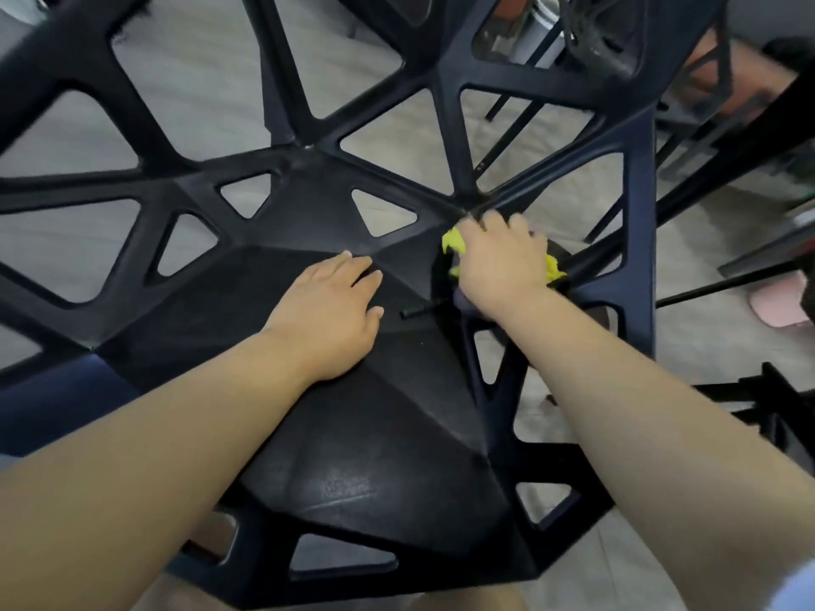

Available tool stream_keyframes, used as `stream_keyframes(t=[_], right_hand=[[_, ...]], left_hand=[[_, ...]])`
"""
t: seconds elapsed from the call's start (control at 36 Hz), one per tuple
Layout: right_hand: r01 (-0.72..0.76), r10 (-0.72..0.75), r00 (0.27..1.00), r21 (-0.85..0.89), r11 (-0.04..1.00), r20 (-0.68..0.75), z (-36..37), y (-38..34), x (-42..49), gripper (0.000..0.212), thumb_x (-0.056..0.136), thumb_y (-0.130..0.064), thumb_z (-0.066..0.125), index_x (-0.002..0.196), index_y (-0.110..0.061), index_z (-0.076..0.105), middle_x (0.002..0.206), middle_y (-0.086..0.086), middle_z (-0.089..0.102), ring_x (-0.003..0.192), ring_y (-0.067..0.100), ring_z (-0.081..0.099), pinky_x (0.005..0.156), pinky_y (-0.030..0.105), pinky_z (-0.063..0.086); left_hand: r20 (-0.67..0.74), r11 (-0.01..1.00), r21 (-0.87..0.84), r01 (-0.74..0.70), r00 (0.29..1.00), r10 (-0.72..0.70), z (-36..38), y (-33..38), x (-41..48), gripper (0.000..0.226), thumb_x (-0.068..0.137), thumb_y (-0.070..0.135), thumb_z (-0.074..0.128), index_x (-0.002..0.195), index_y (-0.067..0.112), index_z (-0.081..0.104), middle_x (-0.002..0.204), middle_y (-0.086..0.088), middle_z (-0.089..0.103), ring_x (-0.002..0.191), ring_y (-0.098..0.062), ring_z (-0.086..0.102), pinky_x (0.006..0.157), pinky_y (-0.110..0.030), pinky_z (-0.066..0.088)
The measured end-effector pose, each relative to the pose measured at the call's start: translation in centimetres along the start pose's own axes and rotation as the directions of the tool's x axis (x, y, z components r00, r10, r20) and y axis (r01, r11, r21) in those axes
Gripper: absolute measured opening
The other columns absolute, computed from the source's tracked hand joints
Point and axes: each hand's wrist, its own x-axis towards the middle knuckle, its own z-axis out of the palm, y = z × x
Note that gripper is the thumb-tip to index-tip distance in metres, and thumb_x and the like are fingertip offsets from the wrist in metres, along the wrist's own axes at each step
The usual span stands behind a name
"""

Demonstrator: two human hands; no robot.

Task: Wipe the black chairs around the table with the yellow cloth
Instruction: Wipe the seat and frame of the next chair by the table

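A black plastic chair (353, 456) with triangular cut-outs fills the view, seen from above. My left hand (328, 315) rests flat on the middle of the seat, fingers straight. My right hand (498, 262) presses a yellow cloth (454, 244) against the seat's right side, where the seat meets the backrest and armrest. Most of the cloth is hidden under the hand; yellow edges stick out on both sides of it.
Grey floor shows through the chair's openings. Thin black legs (511, 138) of a table or other chairs stand beyond at the upper right. A pink slipper (780, 306) lies on the floor at the right edge. A metal cylinder (536, 33) stands at the top.
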Motion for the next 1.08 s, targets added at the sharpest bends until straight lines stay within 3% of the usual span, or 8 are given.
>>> stream_keyframes(t=[0.14, 0.42, 0.5, 0.58, 0.69, 0.89, 1.03, 1.08], right_hand=[[0.131, -0.139, 0.976, -0.059, 0.990, -0.166, 1.0, -0.3, -6.9, 0.036, 0.054, -0.024, 0.076, 0.088, -0.017, 0.066, 0.081, 0.007, 0.064, 0.072, 0.032, 0.059, 0.060, 0.034, 0.042], [0.097, -0.085, 0.994, 0.197, 0.976, -0.070, 0.9, -3.5, -4.2, 0.041, 0.087, -0.026, 0.055, 0.127, -0.032, 0.050, 0.128, -0.003, 0.049, 0.112, 0.030, 0.043, 0.083, 0.040, 0.031], [0.150, -0.135, 0.988, 0.246, 0.958, -0.076, 0.7, -3.6, -6.8, 0.042, 0.085, -0.025, 0.059, 0.125, -0.033, 0.053, 0.124, -0.006, 0.051, 0.109, 0.029, 0.046, 0.081, 0.039, 0.033], [0.279, -0.243, 0.958, 0.297, 0.913, -0.153, 0.2, -3.1, -11.2, 0.040, 0.073, -0.023, 0.069, 0.113, -0.029, 0.062, 0.106, -0.005, 0.060, 0.090, 0.031, 0.056, 0.067, 0.037, 0.033], [0.380, -0.327, 0.920, 0.288, 0.879, -0.216, -0.1, -2.0, -15.0, 0.037, 0.068, -0.030, 0.064, 0.106, -0.031, 0.065, 0.097, -0.009, 0.063, 0.080, 0.028, 0.059, 0.059, 0.033, 0.038], [-0.004, 0.012, 0.999, 0.205, 0.979, -0.036, -0.6, -3.7, -11.8, 0.039, 0.086, -0.025, 0.052, 0.125, -0.027, 0.051, 0.122, -0.003, 0.052, 0.111, 0.030, 0.045, 0.083, 0.041, 0.034], [0.099, -0.094, 0.995, 0.258, 0.961, -0.032, -1.1, -2.6, -14.4, 0.042, 0.088, -0.029, 0.054, 0.130, -0.032, 0.048, 0.128, -0.006, 0.050, 0.117, 0.027, 0.042, 0.087, 0.039, 0.034], [0.140, -0.139, 0.990, 0.245, 0.959, -0.021, -1.5, -1.6, -16.1, 0.042, 0.083, -0.029, 0.063, 0.124, -0.032, 0.055, 0.119, -0.005, 0.057, 0.110, 0.027, 0.048, 0.080, 0.038, 0.035]], left_hand=[[-0.021, 1.000, -0.015, 0.001, 1.000, -0.001, 0.2, -0.1, 0.2, 0.051, 0.101, 0.033, 0.027, 0.149, 0.017, 0.024, 0.157, -0.001, 0.016, 0.145, -0.019, 0.007, 0.118, -0.032, 0.006], [-0.039, 0.997, -0.072, -0.007, 0.999, 0.004, 0.2, -0.1, 0.6, 0.045, 0.100, 0.024, 0.037, 0.143, 0.011, 0.036, 0.153, -0.004, 0.026, 0.144, -0.020, 0.013, 0.115, -0.031, 0.007], [-0.061, 0.993, -0.115, -0.012, 0.998, 0.005, 0.1, -0.2, 0.7, 0.042, 0.097, 0.013, 0.039, 0.139, 0.008, 0.041, 0.151, -0.006, 0.031, 0.144, -0.020, 0.017, 0.115, -0.030, 0.009], [-0.064, 0.990, -0.142, -0.013, 0.998, 0.004, -0.1, -0.3, 0.7, 0.046, 0.094, 0.006, 0.041, 0.140, 0.007, 0.040, 0.151, -0.006, 0.030, 0.144, -0.020, 0.017, 0.117, -0.027, 0.009], [-0.065, 0.988, -0.156, -0.007, 0.998, -0.004, -0.5, -0.2, 0.2, 0.045, 0.093, 0.002, 0.040, 0.138, 0.006, 0.043, 0.148, -0.005, 0.036, 0.141, -0.020, 0.023, 0.114, -0.025, 0.010], [-0.085, 0.999, -0.033, -0.043, 0.996, 0.040, -0.9, 0.4, -0.9, 0.034, 0.096, 0.014, 0.041, 0.126, 0.010, 0.058, 0.133, -0.005, 0.052, 0.124, -0.023, 0.045, 0.106, -0.030, 0.031], [-0.027, 0.999, 0.017, -0.038, 0.999, 0.038, -1.4, 0.8, -1.3, 0.036, 0.100, 0.017, 0.035, 0.131, 0.009, 0.053, 0.140, -0.005, 0.047, 0.130, -0.021, 0.040, 0.106, -0.028, 0.026], [0.008, 0.999, 0.041, -0.012, 1.000, 0.012, -1.4, 1.0, -1.3, 0.039, 0.101, 0.019, 0.032, 0.136, 0.012, 0.047, 0.146, -0.002, 0.041, 0.134, -0.018, 0.035, 0.107, -0.027, 0.025]])
